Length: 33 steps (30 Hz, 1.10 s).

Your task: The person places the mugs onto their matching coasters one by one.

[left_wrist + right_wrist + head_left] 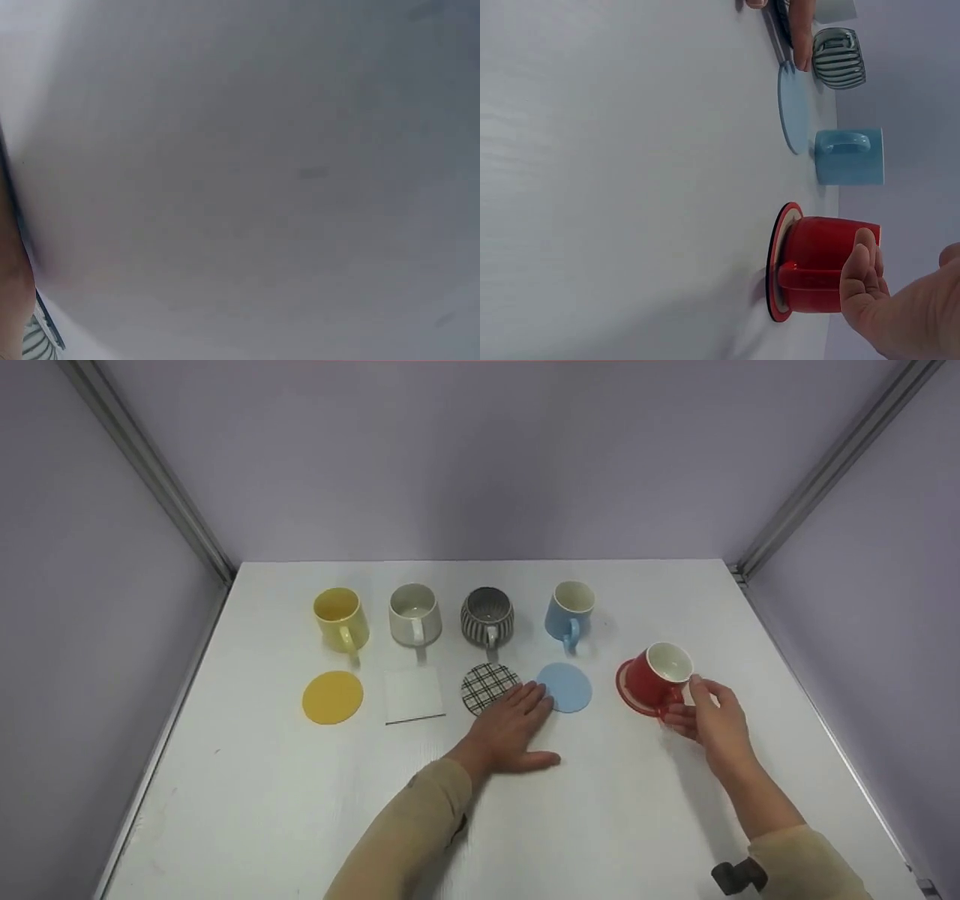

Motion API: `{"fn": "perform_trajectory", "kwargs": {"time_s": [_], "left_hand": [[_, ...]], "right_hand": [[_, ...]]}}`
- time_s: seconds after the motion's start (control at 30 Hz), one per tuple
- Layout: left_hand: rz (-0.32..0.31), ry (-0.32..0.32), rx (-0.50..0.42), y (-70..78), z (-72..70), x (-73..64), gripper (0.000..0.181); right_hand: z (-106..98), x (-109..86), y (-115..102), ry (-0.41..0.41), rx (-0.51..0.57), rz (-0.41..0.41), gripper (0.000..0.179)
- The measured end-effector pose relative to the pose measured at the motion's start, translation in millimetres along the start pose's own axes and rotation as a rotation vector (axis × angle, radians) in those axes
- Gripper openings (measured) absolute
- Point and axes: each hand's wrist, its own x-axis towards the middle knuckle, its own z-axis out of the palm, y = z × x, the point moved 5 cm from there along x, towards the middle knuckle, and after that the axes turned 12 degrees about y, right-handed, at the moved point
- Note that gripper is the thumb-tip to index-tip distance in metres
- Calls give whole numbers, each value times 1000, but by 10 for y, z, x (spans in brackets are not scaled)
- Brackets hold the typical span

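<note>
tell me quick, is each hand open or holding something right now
Left hand: open, lying flat at the blue coaster.
Right hand: at the red mug; cannot tell if holding it.

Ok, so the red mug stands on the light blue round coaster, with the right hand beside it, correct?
Not quite: the right wrist view shows the red mug standing on the red-rimmed round coaster, not the light blue round coaster. The right hand is beside the mug, as you say.
</note>
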Motion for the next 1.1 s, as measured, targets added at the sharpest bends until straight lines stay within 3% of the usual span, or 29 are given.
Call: {"fn": "perform_trajectory", "kwargs": {"time_s": [0.33,0.73,0.9,1.1], "left_hand": [[27,12,-7,-45,24,-88,102],[28,-9,-1,-33,95,-96,102],[12,-27,-9,-53,90,-96,103],[-7,-13,-44,-62,60,-76,103]], "right_hand": [[226,-20,-230,-30,33,-99,83],[609,72,-394,-77,7,-19,80],[818,175,-504,-151,25,78,91],[1060,317,-552,-230,186,254,91]]}}
